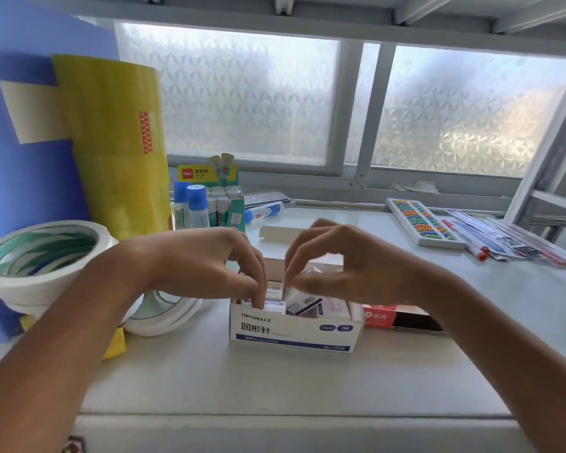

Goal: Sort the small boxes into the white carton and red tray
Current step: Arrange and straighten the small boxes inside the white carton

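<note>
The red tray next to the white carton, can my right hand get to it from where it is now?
Probably yes. The right hand hovers over the white carton, and the red tray lies right beside it under that wrist, with nothing on top of it.

At the shelf's far left edge we see a tall yellow tape stack against a blue roll, with white tape rolls in front. A glue-stick display box stands mid-back; an abacus and packaged pens lie far right.
</note>
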